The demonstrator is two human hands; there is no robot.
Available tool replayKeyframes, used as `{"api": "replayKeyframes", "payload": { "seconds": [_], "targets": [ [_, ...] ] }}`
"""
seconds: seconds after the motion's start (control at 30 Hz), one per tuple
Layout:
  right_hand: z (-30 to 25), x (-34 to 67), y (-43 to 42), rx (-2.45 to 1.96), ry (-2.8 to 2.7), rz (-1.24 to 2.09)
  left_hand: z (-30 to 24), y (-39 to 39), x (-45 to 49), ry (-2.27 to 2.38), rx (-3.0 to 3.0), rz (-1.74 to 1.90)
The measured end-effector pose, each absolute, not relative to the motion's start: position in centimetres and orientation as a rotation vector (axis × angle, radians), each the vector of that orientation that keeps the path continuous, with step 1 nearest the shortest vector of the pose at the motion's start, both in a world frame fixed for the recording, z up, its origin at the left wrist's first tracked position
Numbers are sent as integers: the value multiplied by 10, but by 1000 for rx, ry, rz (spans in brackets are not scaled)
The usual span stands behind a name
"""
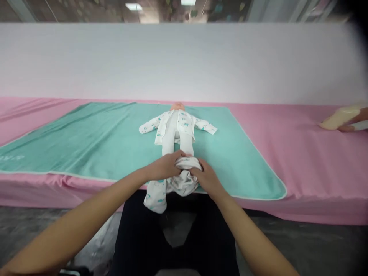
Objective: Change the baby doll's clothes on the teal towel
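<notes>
A baby doll [176,128] lies on its back on a teal mat [94,142], head away from me, in a white printed top with white legs. At its feet, my left hand [165,166] and my right hand [205,177] both grip a bunched white patterned pair of baby trousers [181,180]. The fingers of each hand are curled into the fabric at the waist opening. One trouser leg [155,197] hangs down over the mat's front edge toward my lap.
The teal mat lies on a long pink-covered surface [310,153] backed by a white wall. At the far right, another person's hand [352,120] rests by a pale object [339,117]. Grey floor lies below the front edge.
</notes>
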State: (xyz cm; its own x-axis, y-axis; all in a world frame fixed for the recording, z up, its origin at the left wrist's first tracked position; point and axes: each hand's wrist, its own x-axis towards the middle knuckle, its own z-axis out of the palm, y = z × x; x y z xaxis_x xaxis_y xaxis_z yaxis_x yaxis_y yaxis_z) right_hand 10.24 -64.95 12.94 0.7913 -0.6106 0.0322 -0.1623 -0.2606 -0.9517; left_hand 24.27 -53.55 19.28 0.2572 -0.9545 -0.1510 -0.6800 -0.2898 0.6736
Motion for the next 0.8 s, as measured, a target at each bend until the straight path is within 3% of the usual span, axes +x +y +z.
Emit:
{"api": "replayKeyframes", "payload": {
  "seconds": [0.2, 0.37, 0.63, 0.8],
  "targets": [
    [132, 101, -669, -1931, 514, -488, 182, -536, 247, -1389, 1899, -538],
    [136, 114, -685, -1980, 486, -544, 178, -549, 255, -1296, 1637, -665],
    [136, 111, -698, -1487, 327, -307, 184, -558, 260, -1190, 1469, -901],
    [123, 121, -706, -1280, 430, -212, 182, -563, 256, -1166, 1666, -740]
  ]
}}
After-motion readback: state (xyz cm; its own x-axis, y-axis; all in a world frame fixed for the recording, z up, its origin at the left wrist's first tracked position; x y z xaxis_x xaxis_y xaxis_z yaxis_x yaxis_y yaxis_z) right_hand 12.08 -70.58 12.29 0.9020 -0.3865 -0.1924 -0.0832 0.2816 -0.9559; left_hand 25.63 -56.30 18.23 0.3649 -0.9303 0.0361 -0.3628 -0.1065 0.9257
